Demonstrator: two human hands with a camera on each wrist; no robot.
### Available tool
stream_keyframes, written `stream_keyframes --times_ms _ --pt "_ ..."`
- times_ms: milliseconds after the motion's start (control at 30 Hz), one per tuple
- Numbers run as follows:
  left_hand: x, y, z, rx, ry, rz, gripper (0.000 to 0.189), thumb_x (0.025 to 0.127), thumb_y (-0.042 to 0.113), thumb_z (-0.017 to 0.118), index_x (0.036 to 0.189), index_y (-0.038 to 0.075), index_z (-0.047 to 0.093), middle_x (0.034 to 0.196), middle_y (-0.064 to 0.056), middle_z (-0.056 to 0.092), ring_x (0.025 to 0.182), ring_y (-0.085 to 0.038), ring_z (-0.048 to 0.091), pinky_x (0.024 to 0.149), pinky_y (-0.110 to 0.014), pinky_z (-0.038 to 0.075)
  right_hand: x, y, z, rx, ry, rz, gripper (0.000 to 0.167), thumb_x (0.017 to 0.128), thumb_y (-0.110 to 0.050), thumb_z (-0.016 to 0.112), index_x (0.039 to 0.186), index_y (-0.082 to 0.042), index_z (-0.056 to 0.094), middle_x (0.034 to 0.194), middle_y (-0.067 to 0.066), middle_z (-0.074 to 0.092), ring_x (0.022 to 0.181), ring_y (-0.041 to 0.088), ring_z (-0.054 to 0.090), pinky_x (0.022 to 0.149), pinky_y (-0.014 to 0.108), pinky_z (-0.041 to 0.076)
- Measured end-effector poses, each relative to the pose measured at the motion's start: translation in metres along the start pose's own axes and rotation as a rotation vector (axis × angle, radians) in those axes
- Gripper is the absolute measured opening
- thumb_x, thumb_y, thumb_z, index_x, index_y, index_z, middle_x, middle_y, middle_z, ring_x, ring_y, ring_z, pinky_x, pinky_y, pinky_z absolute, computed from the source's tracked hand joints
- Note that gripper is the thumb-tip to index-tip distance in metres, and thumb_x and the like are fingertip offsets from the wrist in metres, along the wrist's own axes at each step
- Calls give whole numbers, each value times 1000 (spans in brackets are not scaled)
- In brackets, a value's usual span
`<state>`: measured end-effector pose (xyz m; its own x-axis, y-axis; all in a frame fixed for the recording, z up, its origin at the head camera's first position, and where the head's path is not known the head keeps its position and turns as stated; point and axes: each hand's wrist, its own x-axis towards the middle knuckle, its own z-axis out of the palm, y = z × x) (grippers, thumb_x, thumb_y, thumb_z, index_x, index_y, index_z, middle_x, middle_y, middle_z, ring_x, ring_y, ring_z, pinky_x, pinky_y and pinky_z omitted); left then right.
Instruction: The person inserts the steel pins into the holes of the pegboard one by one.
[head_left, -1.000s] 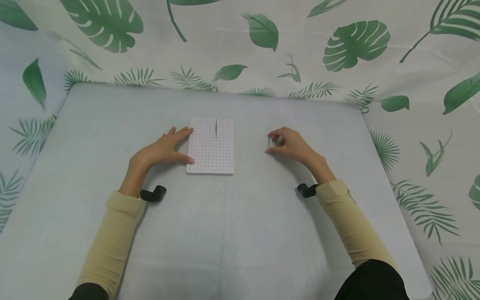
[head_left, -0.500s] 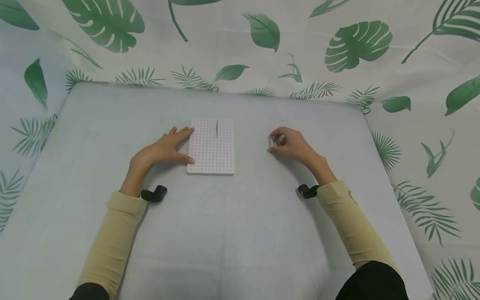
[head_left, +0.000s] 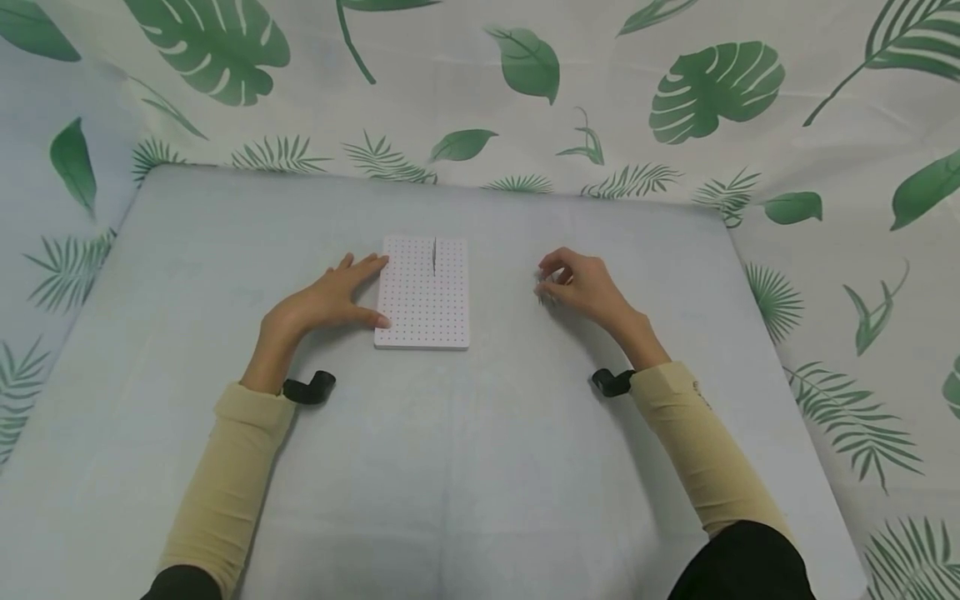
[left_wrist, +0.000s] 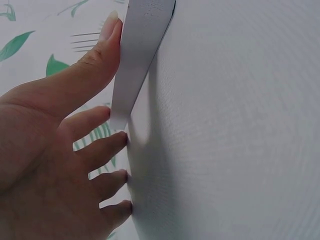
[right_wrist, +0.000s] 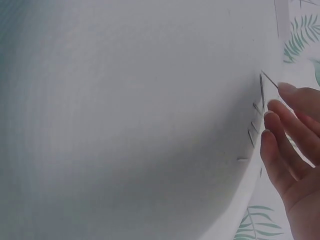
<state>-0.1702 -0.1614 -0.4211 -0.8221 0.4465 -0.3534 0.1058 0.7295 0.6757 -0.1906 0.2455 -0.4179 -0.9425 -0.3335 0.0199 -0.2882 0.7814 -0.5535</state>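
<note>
A white pegboard (head_left: 422,312) with rows of small holes lies on the table, and one thin metal pin (head_left: 434,257) stands up from its far part. My left hand (head_left: 318,298) rests at the board's left edge, thumb and fingers spread; in the left wrist view the thumb touches the side of the board (left_wrist: 142,45). To the right of the board, my right hand (head_left: 581,283) is low over the table. Its thumb and fingertips pinch a thin metal pin (right_wrist: 270,79), seen tilted in the right wrist view. Several loose pins (right_wrist: 251,138) lie beneath these fingers.
A white cloth covers the table (head_left: 450,467). Behind it and along its sides hangs a white sheet (head_left: 592,75) with green leaf prints. Black wrist cameras (head_left: 311,388) are worn at both cuffs.
My right thumb and fingertips have drawn closer together and risen slightly, now with a pin between them. My left hand and the pegboard stay where they were.
</note>
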Motion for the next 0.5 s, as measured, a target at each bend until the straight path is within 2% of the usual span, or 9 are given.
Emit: stream_keyframes --times_ms 100,300,500 --pt "0 0 0 3 3 -1 101 89 34 81 166 13 19 173 -14 9 159 -41 -8 127 -64 -2 1 1 3 16 15 -35 26 93 -6 74 117 1 66 107 18 76 91 32 73 74 41 58" --pt "0 0 0 10 1 0 101 89 33 81 166 12 19 173 -15 9 159 -41 -8 126 -65 -1 2 -1 8 33 20 -20 23 94 -5 73 116 -1 67 104 19 77 91 31 74 75 43 59" --pt "1 2 -3 26 -6 -3 102 88 33 82 166 12 19 173 -15 9 159 -42 -7 126 -66 2 4 -4 9 45 42 -51 24 93 -2 73 116 -1 67 101 18 78 91 32 76 75 44 59"
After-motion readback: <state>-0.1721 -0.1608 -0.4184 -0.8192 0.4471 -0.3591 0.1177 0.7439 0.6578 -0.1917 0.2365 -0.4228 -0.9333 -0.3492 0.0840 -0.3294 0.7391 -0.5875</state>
